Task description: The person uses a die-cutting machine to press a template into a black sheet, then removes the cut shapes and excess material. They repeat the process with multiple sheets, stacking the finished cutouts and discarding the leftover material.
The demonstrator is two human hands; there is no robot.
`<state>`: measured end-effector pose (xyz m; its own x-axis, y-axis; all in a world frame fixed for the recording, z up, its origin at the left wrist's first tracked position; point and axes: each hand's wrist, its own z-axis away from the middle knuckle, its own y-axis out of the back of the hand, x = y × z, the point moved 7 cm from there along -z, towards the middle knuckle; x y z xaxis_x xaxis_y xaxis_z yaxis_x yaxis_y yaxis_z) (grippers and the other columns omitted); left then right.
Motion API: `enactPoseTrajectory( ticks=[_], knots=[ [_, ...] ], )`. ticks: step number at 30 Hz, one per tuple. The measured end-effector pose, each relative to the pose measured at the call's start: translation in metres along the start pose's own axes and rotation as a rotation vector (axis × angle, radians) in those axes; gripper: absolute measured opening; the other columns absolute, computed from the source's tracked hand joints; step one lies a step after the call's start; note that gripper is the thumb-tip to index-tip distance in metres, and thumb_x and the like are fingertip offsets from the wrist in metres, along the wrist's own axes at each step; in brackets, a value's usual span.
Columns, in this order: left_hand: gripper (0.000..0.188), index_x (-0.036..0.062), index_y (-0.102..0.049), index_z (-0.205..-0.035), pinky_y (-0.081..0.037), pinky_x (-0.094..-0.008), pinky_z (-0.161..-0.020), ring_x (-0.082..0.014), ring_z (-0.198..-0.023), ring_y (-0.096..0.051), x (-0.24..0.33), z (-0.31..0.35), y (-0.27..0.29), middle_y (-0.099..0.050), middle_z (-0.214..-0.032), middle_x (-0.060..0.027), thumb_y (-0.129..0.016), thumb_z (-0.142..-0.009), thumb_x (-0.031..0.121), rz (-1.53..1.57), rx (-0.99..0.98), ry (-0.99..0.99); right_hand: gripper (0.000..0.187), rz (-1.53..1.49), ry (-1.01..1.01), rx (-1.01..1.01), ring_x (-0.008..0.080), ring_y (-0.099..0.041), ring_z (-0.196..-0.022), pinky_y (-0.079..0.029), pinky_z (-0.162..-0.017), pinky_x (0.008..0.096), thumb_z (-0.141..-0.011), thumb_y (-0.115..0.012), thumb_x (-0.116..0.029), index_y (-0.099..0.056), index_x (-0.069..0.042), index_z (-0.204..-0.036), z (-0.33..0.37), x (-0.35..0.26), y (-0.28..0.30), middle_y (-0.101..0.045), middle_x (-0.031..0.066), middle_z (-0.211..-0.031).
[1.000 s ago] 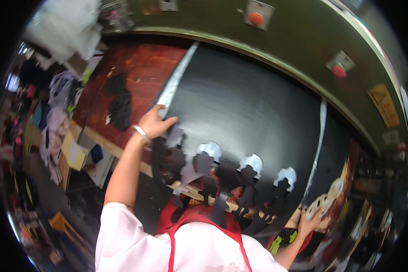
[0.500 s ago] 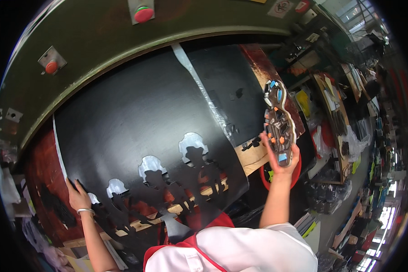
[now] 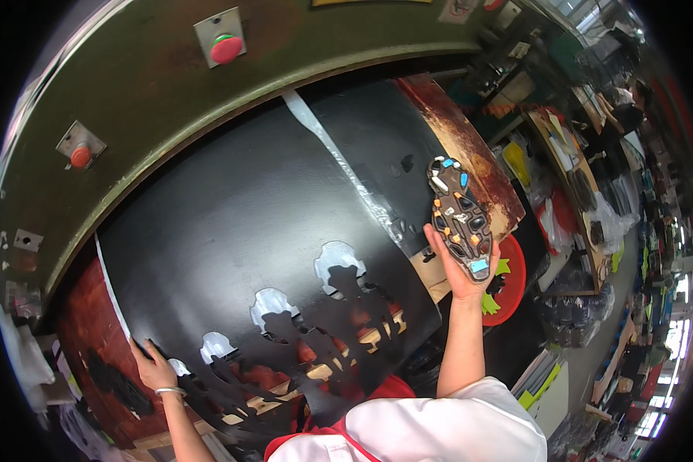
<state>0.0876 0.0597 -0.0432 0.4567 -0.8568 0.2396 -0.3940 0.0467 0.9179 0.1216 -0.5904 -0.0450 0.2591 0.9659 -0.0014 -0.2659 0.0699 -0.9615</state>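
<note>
My right hand [image 3: 470, 281] holds a long, sole-shaped cutting die [image 3: 460, 219] upright by its lower end. Its brown underside has dark openings and small orange, blue and white pads. Below it on the work surface lies a broad black sheet [image 3: 231, 223], with a row of cut-out shapes along its near edge. My left hand [image 3: 155, 371], with a bangle at the wrist, rests at the sheet's left edge. The left fingers are stretched out, with the thumb apart.
Ahead is a green machine beam [image 3: 285, 46] with a red push button [image 3: 225, 48] and another at the left [image 3: 80, 156]. A red bowl [image 3: 516, 269] with black and lime scraps stands beside my right forearm. Shelves [image 3: 570, 169] of materials line the right.
The die has tilted in my right hand, so its padded underside shows more fully and its top leans left. The view has shifted; my left hand stays at the sheet's edge.
</note>
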Motion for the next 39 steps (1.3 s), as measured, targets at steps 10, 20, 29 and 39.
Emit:
enactPoseTrajectory(
  ticks=[10, 20, 29, 39],
  knots=[
    [0.048, 0.0088, -0.05, -0.135, -0.041, -0.0402, -0.049, -0.0276, -0.048, -0.053, 0.002, 0.004, 0.004, -0.056, -0.059, -0.0134, -0.061, -0.091, 0.025, 0.14, -0.075, 0.049, 0.097, 0.6, -0.202, -0.357, 0.0473, -0.025, -0.137, -0.013, -0.115, 0.061, -0.073, -0.069, -0.042, -0.021, -0.008, -0.15, 0.053, 0.114, -0.059, -0.028, 0.0256, -0.149],
    [0.046, 0.001, -0.049, -0.133, -0.048, -0.0425, -0.056, -0.0331, -0.06, -0.062, 0.016, 0.007, 0.019, -0.063, -0.073, -0.017, -0.055, -0.09, 0.015, 0.233, 0.027, -0.087, 0.096, 1.391, -0.367, -0.626, 0.0239, -0.053, -0.118, -0.037, -0.103, 0.0349, -0.058, -0.086, -0.023, -0.04, 0.01, -0.136, 0.063, 0.361, -0.066, -0.054, 0.0183, -0.126],
    [0.05, -0.0026, -0.045, -0.133, -0.051, -0.0383, -0.058, -0.0303, -0.066, -0.064, 0.02, 0.001, 0.011, -0.066, -0.087, -0.0155, -0.058, -0.087, 0.012, 0.264, -0.106, -0.054, 0.096, 2.156, 0.304, -1.141, 0.0568, -0.03, -0.123, -0.032, -0.102, 0.0568, -0.053, -0.083, -0.014, -0.041, -0.005, -0.139, 0.094, 0.503, -0.023, -0.024, 0.0402, -0.134],
    [0.051, -0.0043, -0.042, -0.134, -0.051, -0.041, -0.063, -0.0341, -0.072, -0.063, 0.032, -0.054, -0.004, -0.063, -0.086, -0.0168, -0.057, -0.086, 0.009, 0.314, -0.148, -0.103, 0.087, 2.169, 0.131, -0.911, 0.04, -0.037, -0.133, -0.03, -0.111, 0.0418, -0.078, -0.074, -0.026, -0.027, 0.006, -0.143, 0.003, 0.47, -0.05, -0.037, 0.0279, -0.143]
  ],
)
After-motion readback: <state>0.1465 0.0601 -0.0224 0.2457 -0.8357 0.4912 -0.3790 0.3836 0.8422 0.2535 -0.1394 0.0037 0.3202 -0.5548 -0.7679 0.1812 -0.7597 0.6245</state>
